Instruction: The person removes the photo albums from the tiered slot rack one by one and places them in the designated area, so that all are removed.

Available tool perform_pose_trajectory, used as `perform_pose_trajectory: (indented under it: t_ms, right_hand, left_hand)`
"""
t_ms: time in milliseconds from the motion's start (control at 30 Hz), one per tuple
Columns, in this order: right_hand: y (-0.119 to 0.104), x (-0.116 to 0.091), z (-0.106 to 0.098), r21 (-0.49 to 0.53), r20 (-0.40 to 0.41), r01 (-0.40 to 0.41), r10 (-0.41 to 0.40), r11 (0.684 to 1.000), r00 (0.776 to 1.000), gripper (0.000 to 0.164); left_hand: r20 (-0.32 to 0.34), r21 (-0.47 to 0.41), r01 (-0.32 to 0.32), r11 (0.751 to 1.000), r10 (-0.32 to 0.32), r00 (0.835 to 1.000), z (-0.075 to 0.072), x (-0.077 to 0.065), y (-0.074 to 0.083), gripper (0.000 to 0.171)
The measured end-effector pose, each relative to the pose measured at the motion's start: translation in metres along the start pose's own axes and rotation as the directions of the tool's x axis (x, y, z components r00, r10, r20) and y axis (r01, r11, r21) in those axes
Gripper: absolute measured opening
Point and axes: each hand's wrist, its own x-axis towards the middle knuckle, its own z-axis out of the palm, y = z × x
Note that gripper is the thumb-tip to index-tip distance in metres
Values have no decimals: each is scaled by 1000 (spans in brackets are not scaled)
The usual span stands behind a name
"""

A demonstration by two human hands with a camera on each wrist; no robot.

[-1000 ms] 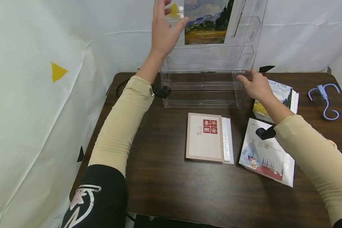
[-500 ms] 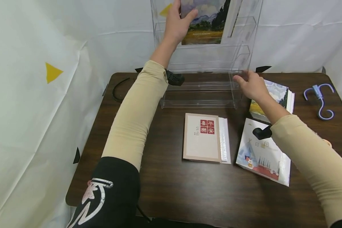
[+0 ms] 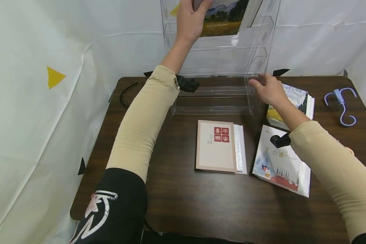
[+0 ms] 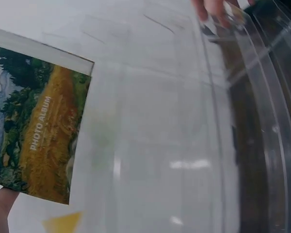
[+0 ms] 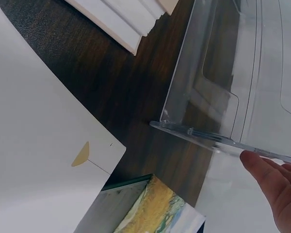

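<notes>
A photo album (image 3: 224,22) with a landscape painting on its cover is at the upper part of a clear acrylic rack (image 3: 219,110). My left hand (image 3: 189,25) grips the album's left edge. The album's top and most of those fingers are out of the head view. In the left wrist view the album (image 4: 43,126) is tilted, its lower edge apart from the rack's clear tier, and a thumb shows at its edge. My right hand (image 3: 269,89) holds the rack's right side panel, with the thumb on the near face in the right wrist view.
On the brown table (image 3: 170,203) lie a beige album (image 3: 216,145) with red characters, a white illustrated album (image 3: 277,166) and another painted album (image 3: 289,98) under my right forearm. A blue hook (image 3: 341,106) lies far right, a black cable (image 3: 123,95) left.
My left hand has moved right from beside the album and taken hold of its left edge. The album has risen a little and tilted. The right hand stays on the rack.
</notes>
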Motion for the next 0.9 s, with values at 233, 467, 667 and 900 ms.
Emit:
perform_pose_trajectory:
  t_ms: [233, 467, 667, 900]
  right_hand:
    - [2, -1, 1, 9, 7, -2, 2, 1000, 1000, 79]
    - [5, 1, -1, 1, 9, -5, 5, 1000, 1000, 80]
    - [9, 2, -4, -4, 4, -14, 14, 1000, 1000, 81]
    - [12, 2, -5, 13, 14, -24, 24, 1000, 1000, 81]
  left_hand:
    - [-65, -170, -233, 957, 225, 972, -33, -28, 36, 42]
    - [-108, -304, -159, 939, 132, 985, -81, -122, 49, 35]
    - [-66, -207, 160, 965, -177, 982, -119, -216, 30, 26]
    - [25, -49, 450, 892, -450, 893, -149, -297, -8, 32]
